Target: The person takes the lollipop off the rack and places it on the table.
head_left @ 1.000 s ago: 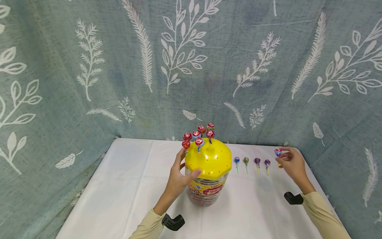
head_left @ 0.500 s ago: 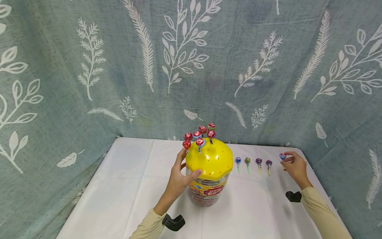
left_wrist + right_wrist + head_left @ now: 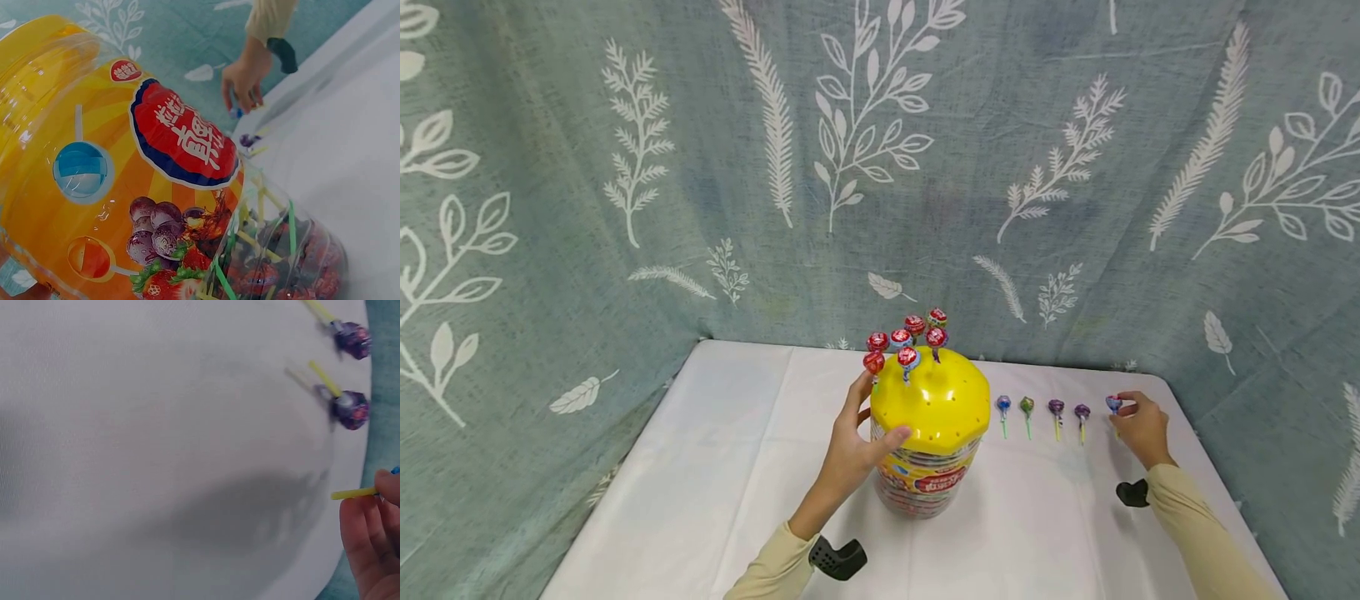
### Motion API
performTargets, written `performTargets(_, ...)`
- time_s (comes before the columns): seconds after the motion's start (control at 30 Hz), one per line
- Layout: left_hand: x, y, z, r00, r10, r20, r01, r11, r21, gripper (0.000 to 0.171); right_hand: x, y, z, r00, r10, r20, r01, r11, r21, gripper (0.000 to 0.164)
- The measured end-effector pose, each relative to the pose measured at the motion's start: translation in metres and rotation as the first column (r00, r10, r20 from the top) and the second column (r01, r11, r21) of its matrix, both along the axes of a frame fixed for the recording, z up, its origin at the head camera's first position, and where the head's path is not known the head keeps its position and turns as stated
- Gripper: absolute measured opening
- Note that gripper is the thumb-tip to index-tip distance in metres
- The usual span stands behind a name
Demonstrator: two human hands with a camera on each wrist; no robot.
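Note:
My left hand (image 3: 850, 450) grips the upper left side of a clear candy jar (image 3: 921, 492), its thumb against the yellow lid (image 3: 955, 400). Several red-topped lollipops (image 3: 907, 358) stand upright in holes on the lid's left and back part. At the table's right side my right hand (image 3: 1144, 427) pinches a blue-wrapped lollipop (image 3: 1113, 403) by its yellow stick, which shows in the right wrist view. Left of that hand lie a blue lollipop (image 3: 1003, 403), a green lollipop (image 3: 1027, 405) and two purple lollipops (image 3: 1056, 407) in a row, sticks toward me.
A white cloth covers the table (image 3: 760, 450). Behind and beside it hangs a grey-green curtain (image 3: 880, 167) with white leaf prints. Through the jar's clear lower wall, more lollipops (image 3: 275, 269) show in the left wrist view.
My right hand has lowered the blue-wrapped lollipop toward the table at the right end of the row. The left hand keeps its hold on the jar. The head view has shifted slightly.

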State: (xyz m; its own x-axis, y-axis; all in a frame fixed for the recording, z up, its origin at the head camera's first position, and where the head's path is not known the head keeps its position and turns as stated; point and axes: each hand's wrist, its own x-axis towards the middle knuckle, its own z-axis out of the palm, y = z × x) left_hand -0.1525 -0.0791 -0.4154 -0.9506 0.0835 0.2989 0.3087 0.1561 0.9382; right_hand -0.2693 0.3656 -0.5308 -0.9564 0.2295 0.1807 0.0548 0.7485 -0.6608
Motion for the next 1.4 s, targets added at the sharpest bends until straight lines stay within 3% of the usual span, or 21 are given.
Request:
performTargets(0.37,0.001,-0.001,0.0,1.0,-0.007,0.007,0.006,1.0,0.005,0.085,-0.004,-0.002,-0.023,0.996,-0.029,0.084,0.026,0.999,0.032,0.038)
performTargets(0.5,0.001,0.0,0.0,1.0,-0.015,0.008,0.015,1.0,0.011,0.086,-0.004,-0.002,-0.032,0.996,-0.053,0.076,0.051,0.998,0.032,0.037)
performTargets(0.73,0.001,0.0,0.0,1.0,-0.017,0.004,0.017,1.0,0.006,0.087,-0.005,-0.004,-0.033,0.993,-0.085,0.086,0.082,0.996,0.048,0.039)
performTargets(0.87,0.001,-0.001,0.001,1.0,-0.008,0.005,0.008,1.0,-0.007,0.087,-0.005,-0.008,-0.024,0.995,-0.072,0.066,0.068,0.996,0.062,0.041)
performTargets(1.0,0.0,-0.002,0.003,1.0,0.002,0.006,-0.002,1.0,-0.029,0.086,-0.007,-0.012,-0.009,0.999,-0.032,-0.019,0.033,0.998,0.06,0.039)
performTargets(1.23,-0.024,-0.01,-0.027,0.999,-0.049,0.002,0.049,0.996,-0.081,0.088,-0.006,-0.022,0.027,0.994,0.031,-0.1,-0.028,0.999,0.032,0.035)
performTargets(1.4,-0.031,-0.013,-0.028,0.995,-0.102,0.002,0.102,0.992,-0.068,0.087,-0.001,-0.032,0.055,0.987,0.087,-0.135,-0.085,0.996,0.024,0.035)
